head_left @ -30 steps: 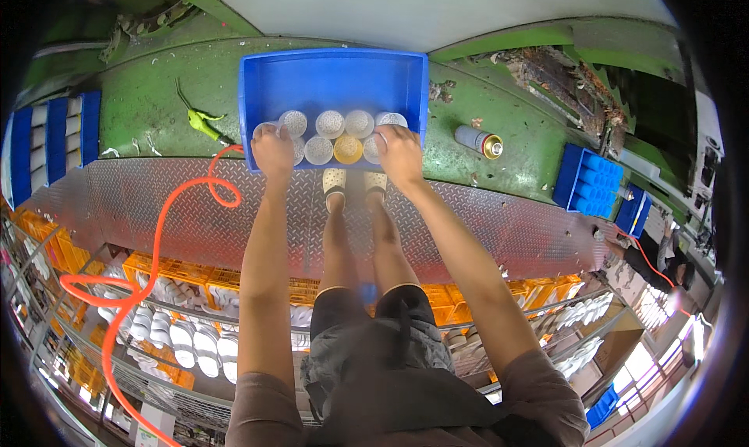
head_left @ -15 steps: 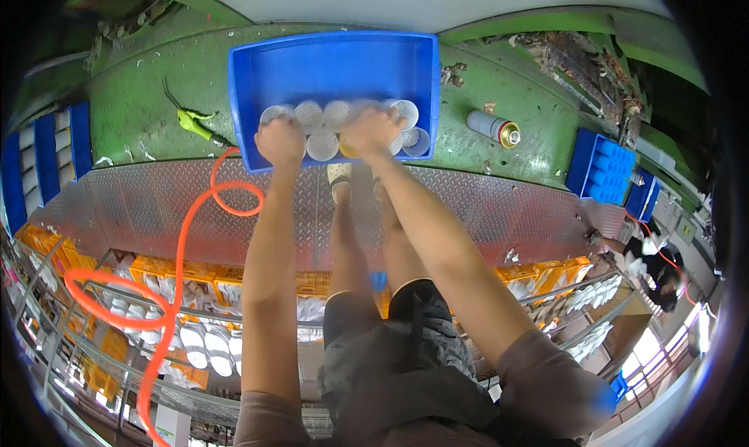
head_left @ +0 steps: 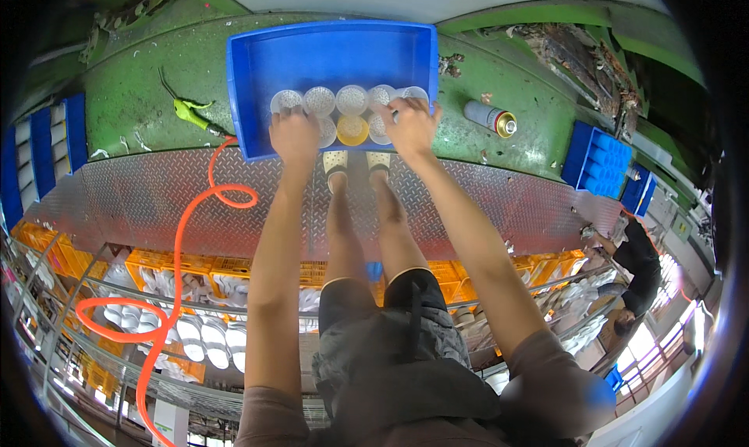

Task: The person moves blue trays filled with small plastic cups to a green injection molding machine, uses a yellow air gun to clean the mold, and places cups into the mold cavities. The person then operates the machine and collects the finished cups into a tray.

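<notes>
A blue plastic bin (head_left: 335, 53) holds two rows of round, cup-like containers along its near side. Most are whitish and look speckled inside, like the white cup (head_left: 352, 100) in the far row; a yellow cup (head_left: 353, 131) sits in the near row. My left hand (head_left: 295, 137) has its fingers curled at the near rim of the leftmost far-row cup (head_left: 286, 100). At the right end, my right hand (head_left: 412, 127) grips around a whitish cup (head_left: 413, 94), its thumb beside the neighbouring cup. Both hands partly hide the near row.
A green air blow gun (head_left: 189, 113) on an orange coiled hose (head_left: 181, 236) lies left of the bin. A spray can (head_left: 490, 119) lies to the right on the green surface. Blue bins of blue cylinders (head_left: 607, 166) stand far right. Another person (head_left: 641, 256) bends nearby.
My right hand has shifted right, from mid-row to the right end, uncovering middle cups and the yellow one. My left hand stays at the left end. The other person has moved.
</notes>
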Motion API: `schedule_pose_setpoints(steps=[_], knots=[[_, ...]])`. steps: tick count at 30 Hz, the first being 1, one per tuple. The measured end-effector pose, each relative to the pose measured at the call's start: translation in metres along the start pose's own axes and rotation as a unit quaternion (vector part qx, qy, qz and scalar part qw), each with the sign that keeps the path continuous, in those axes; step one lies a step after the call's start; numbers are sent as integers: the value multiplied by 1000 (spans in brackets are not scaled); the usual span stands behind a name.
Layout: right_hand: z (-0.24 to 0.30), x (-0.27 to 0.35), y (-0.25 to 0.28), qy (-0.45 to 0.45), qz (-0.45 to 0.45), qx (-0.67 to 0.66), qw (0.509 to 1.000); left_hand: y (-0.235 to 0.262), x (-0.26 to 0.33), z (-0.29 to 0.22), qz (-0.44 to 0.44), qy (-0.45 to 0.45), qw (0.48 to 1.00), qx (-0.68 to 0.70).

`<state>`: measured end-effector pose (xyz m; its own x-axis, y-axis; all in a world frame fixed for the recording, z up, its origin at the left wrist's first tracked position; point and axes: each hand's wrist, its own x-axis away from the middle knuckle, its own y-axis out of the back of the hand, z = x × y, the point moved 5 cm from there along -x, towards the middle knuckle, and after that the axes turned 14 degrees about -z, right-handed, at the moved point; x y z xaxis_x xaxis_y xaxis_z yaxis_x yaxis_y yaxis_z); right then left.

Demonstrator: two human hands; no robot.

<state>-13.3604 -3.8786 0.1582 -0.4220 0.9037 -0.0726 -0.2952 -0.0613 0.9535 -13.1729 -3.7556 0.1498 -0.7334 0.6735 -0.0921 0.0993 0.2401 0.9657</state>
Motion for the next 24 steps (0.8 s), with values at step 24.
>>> schedule_pose_setpoints(steps=[24], knots=[[-70,76,-8,82,131,-3,988,-8,101,-87,173,-152,973,18]])
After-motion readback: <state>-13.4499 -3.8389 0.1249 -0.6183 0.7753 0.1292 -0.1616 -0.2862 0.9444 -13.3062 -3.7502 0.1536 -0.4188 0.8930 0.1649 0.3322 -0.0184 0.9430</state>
